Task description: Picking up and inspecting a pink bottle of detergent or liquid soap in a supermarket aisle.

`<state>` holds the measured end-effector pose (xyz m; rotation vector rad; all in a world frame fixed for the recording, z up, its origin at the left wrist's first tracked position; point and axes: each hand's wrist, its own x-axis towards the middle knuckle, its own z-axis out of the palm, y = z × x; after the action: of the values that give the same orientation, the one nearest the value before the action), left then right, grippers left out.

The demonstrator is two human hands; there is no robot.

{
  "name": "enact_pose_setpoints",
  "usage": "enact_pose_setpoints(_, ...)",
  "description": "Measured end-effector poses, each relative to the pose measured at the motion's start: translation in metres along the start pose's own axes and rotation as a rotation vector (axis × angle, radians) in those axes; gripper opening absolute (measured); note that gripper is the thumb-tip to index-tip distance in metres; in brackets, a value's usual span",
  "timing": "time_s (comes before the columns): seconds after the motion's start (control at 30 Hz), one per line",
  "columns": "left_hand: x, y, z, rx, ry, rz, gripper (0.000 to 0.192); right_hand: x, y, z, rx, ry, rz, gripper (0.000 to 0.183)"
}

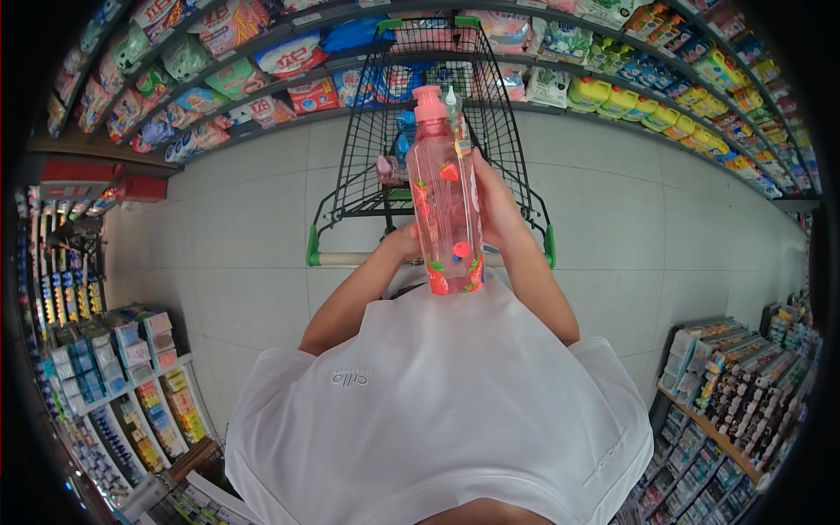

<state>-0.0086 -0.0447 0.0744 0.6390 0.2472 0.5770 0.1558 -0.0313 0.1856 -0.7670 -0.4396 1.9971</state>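
Note:
In front of my chest is a clear pink plastic bottle (441,213) with a pink cap and printed strawberries, upright in both hands. My left hand (408,241) grips its lower left side, the fingers mostly hidden behind it. My right hand (493,197) holds the right side, fingertips near the shoulder. Just behind the pink bottle shows a slimmer clear bottle (453,108) with a white pointed cap, mostly covered; I cannot tell whether it is held. Beyond my hands stands a black wire shopping cart (505,131) containing a blue bottle (405,125) and a small pink bottle (389,169).
Shelves with bagged detergent (289,52) and yellow jugs (617,104) curve across the far side. The cart's handlebar (341,258) lies near my forearms. Display racks stand at lower left (147,407) and lower right (709,400). Tiled floor (590,197) surrounds the cart.

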Motion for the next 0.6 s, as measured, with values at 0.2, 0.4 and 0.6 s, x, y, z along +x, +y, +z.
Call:
enact_pose_setpoints(0.2,0.002,-0.002,-0.006,-0.008,-0.048,-0.027,0.12,0.003,-0.001,-0.004,0.109,-0.113,0.045,0.051)
enact_pose_setpoints(0.4,0.0,-0.005,-0.016,-0.023,-0.107,-0.074,0.119,0.003,-0.004,0.004,0.141,-0.107,0.044,0.052)
enact_pose_setpoints(0.6,-0.001,0.002,-0.007,-0.037,-0.116,-0.111,0.118,0.007,0.002,-0.002,0.105,-0.044,0.074,0.051)
